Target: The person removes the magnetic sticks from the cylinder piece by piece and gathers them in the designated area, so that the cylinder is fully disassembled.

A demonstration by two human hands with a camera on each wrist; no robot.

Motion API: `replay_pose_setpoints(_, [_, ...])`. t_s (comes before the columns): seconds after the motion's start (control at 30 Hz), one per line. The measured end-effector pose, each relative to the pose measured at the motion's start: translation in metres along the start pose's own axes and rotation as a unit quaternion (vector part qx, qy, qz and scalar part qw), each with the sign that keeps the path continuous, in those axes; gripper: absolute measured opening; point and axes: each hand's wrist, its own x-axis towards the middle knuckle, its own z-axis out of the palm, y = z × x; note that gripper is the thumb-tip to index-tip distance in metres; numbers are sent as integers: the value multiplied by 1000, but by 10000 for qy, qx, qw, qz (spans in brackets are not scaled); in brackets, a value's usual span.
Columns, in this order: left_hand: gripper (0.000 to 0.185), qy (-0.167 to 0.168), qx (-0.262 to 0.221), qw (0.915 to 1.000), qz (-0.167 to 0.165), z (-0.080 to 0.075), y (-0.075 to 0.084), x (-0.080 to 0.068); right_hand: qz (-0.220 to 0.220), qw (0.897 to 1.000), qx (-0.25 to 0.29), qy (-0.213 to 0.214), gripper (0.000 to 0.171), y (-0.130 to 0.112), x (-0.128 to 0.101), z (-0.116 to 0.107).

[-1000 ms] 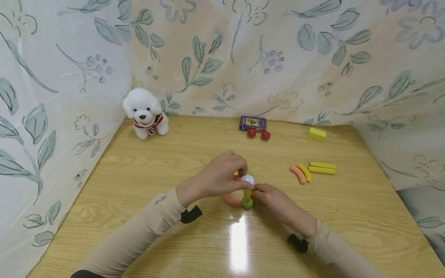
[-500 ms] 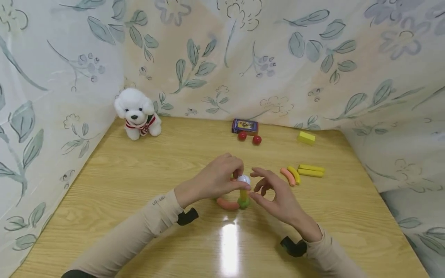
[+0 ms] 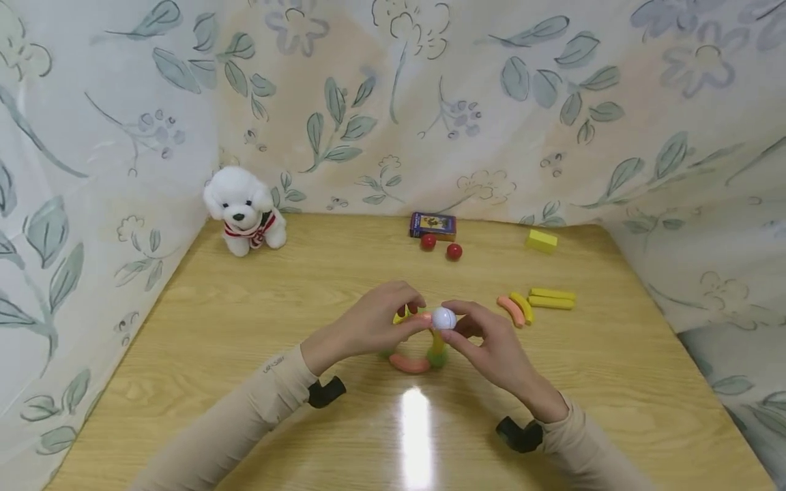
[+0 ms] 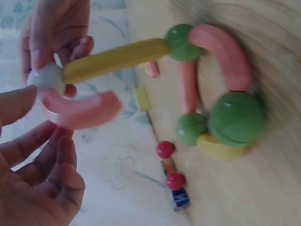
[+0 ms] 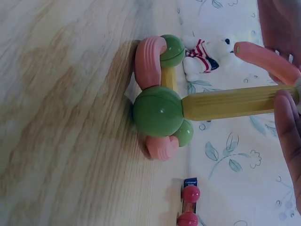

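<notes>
While the wooden desk (image 3: 245,320) fills the lower frame, walled by leaf-print curtains (image 3: 430,102), the left hand (image 3: 374,320) pinches a curved pink piece (image 4: 80,109) and the right hand (image 3: 491,341) pinches the white ball (image 3: 443,318) at centre, atop a yellow stick (image 5: 235,102). A plush dog (image 3: 244,208) sits upper left.

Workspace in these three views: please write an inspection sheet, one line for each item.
Surface: wooden table, glare spot near the front edge.
Job's things: ball-and-stick toy of green balls, pink curved and yellow pieces; white ball tops its upright yellow stick; pink curved piece meets that ball.
Clutter: plush dog, card box, two red balls, yellow block, spare sticks.
Grips: left hand holds the pink curved piece; right hand pinches the white ball.
Cables: nothing seen.
Surroundings: leaf-print cloth on three sides.
</notes>
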Motion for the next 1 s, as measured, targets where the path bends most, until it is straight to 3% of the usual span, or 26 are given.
replay_pose_setpoints(0.2, [16, -196, -366, 9991, 106, 7, -3, -4, 223, 9995, 161, -142, 39, 1, 0, -5])
replay_pose_setpoints(0.57, [13, -170, -308, 9992, 164, 8, -5, 0, 214, 9995, 201, 87, 35, 5, 2, -7])
replay_pose_setpoints(0.63, [15, -173, -453, 9988, -97, 6, -12, -3, 281, 9993, 131, 208, 36, 8, -1, -9])
replay_pose_setpoints(0.73, [21, -94, -603, 9939, -919, -2, -32, -15, 359, 9989, 46, 300, 36, 10, -2, -13])
replay_pose_setpoints(0.87, [29, 2, -311, 9759, -2160, -18, -73, -40, 167, 9995, -45, 264, 38, 11, 1, -14])
replay_pose_setpoints(1.0, [32, -84, 295, 9553, -2939, -33, -109, -59, 118, 9996, -9, 241, 38, 13, 1, -13])
